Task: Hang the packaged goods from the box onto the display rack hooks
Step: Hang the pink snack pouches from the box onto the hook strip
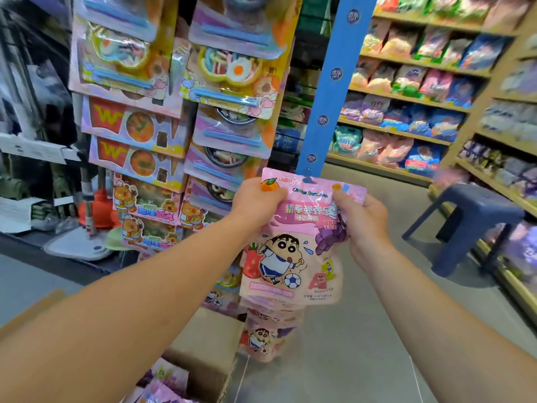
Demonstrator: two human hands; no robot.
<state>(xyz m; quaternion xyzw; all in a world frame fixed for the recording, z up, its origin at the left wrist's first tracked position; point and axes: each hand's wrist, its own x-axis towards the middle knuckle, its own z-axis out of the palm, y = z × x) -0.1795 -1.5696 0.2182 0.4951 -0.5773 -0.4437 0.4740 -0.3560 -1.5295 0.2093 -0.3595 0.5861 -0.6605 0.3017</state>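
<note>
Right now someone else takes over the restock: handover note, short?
Left hand and right hand: both grip the top of one pink cartoon pouch, held up in front of the display rack.
Done: a few matching pouches hang low on the rack.
Left: hang the held pouch; more pink packs remain in the cardboard box at lower left.

The scene is evenly and brightly lit from overhead, glare is seen on the plastic toy packs (pixel 229 68), and the shelves (pixel 406 97) and left edge are blurred and bent by wide-angle distortion.
</note>
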